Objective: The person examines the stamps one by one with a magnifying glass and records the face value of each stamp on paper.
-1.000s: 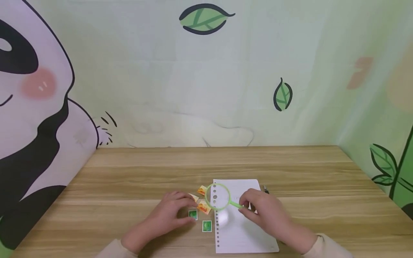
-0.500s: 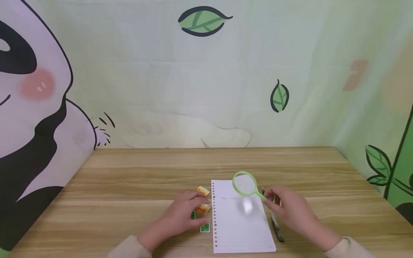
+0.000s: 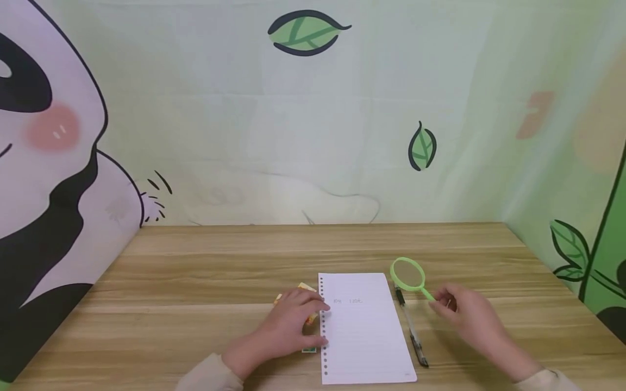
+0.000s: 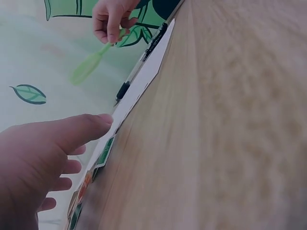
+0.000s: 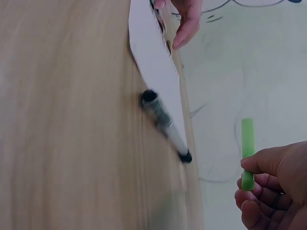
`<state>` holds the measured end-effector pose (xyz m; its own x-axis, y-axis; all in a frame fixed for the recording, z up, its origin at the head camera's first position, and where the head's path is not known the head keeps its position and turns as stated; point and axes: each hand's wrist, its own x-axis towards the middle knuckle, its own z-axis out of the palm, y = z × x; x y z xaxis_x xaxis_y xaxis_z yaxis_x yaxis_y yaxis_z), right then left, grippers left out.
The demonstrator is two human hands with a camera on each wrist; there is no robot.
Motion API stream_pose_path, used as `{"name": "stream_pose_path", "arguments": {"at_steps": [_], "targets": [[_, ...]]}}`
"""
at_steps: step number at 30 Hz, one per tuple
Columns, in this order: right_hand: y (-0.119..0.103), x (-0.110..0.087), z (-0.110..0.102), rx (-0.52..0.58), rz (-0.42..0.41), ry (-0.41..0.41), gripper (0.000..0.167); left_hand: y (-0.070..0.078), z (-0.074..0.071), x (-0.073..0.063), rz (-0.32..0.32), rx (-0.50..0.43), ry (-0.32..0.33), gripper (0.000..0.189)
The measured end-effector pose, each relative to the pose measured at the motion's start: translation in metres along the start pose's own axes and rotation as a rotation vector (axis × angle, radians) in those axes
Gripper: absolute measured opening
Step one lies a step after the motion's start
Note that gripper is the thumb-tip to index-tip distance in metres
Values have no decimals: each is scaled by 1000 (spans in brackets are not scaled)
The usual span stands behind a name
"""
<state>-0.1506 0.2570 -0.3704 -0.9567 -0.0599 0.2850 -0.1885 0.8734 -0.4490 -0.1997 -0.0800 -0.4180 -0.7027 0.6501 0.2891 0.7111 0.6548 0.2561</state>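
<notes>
My right hand (image 3: 471,315) pinches the handle of a green magnifying glass (image 3: 408,273) between thumb and fingers. Its round lens is tilted up, to the right of the paper and over the top of the pen. In the right wrist view the green handle (image 5: 248,139) stands upright between thumb and forefinger. My left hand (image 3: 288,324) spreads its relaxed fingers over several small stamps, with fingertips at the punched left edge of a lined paper sheet (image 3: 367,342). An orange stamp (image 3: 307,286) and a green stamp (image 3: 309,350) peek out; the hand hides the others.
A black-capped clear pen (image 3: 412,328) lies along the paper's right side. Faint handwriting shows near the sheet's top. The wooden table (image 3: 220,260) ends at a wall covering (image 3: 235,130) painted with a panda and leaves.
My right hand has carried the magnifying glass rightward, from over the sheet's left edge to beyond its right side. My left hand has shifted right, covering more of the stamps.
</notes>
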Motion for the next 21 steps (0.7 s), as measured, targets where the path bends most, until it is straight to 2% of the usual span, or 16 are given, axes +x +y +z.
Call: {"name": "stream_pose_path", "arguments": {"at_steps": [5,10,21], "targets": [[18,-3,2,-29,34,3,9,0,4,1,8,25,-3,52],[33,-4,6,-54,41,-4,9,-1,5,0,-21,6,-47,50],[48,-1,11,-74,79,-47,9,-2,7,-2,-45,-12,-71,50]]}}
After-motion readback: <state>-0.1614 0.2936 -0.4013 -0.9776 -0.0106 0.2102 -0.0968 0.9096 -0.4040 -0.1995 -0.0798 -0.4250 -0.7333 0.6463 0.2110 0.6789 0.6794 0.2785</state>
